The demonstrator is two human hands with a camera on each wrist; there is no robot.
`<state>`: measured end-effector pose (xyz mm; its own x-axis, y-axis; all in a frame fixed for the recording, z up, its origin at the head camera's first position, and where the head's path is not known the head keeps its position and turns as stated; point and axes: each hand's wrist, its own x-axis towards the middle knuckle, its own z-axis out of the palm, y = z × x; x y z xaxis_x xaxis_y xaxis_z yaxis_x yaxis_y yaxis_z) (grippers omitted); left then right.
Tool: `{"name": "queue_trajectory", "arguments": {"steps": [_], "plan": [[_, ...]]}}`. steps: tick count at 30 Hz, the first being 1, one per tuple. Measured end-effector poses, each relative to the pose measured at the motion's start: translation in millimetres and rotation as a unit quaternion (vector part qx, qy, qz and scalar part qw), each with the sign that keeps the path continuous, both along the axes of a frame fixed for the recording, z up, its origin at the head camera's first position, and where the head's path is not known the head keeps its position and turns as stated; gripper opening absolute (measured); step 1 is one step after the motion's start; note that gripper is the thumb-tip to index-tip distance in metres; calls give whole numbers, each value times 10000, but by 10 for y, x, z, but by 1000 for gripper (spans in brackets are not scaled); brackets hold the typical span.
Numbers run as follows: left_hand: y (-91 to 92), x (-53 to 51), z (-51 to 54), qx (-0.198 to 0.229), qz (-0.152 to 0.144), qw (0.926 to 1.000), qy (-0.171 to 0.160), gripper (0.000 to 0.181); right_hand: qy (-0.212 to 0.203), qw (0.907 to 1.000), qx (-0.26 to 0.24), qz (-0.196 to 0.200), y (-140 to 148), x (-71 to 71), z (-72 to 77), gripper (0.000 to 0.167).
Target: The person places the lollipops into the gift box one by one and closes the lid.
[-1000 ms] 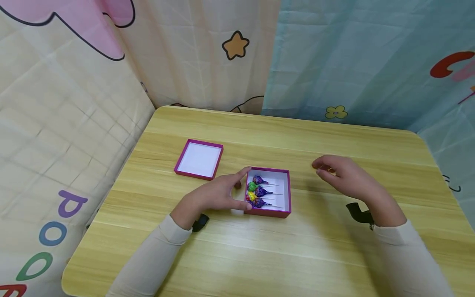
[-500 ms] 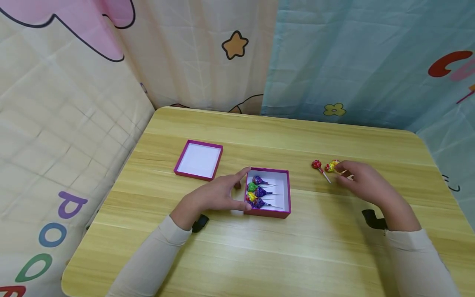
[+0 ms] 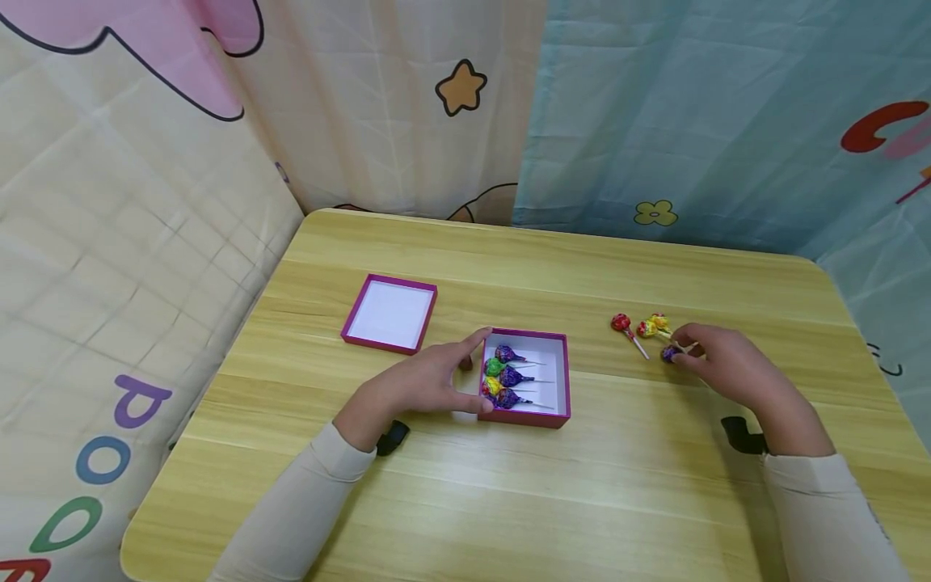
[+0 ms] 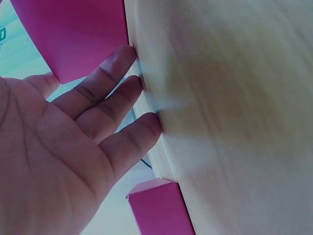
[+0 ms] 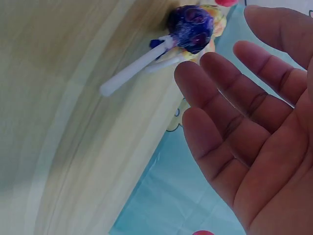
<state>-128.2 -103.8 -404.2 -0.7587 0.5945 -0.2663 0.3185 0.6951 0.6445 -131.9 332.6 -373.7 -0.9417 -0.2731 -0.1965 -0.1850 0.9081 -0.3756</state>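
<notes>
A patterned curtain (image 3: pixel 429 162) hangs behind a wooden table (image 3: pixel 465 509), with a person's left hand (image 3: pixel 424 378) and right hand (image 3: pixel 727 366) over it.
The left hand, straight-fingered, touches the left corners of a pink box (image 3: pixel 549 380) with thumb and forefinger, not curled round it; the right hand's fingers are relaxed, gripping nothing. The box's lid (image 3: pixel 390 314) lies beyond it to the left, white inside up. Purple, green and yellow lollipops (image 3: pixel 512 377) lie inside the box, while a purple lollipop (image 3: pixel 667 354) sits just beside the right fingertips, near yellow lollipops (image 3: pixel 646 329) and a red lollipop (image 3: pixel 621 322).
</notes>
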Motion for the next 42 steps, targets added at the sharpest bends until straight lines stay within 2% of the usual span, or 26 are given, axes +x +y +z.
{"name": "queue_trajectory", "arguments": {"steps": [13,24,33,42], "plan": [[12,2,23,-64,31,10000,-42,111,149,9997,116,127,62,-49,-126,22],[11,-2,13,-87,18,10000,14,111,272,9992,132,247,49,-67,-170,16],[21,0,13,-139,56,9999,-20,111,221,9995,-1,214,-3,-37,-126,16],[24,0,11,-114,36,9999,51,111,217,9991,-262,253,-192,-16,46,20]]}}
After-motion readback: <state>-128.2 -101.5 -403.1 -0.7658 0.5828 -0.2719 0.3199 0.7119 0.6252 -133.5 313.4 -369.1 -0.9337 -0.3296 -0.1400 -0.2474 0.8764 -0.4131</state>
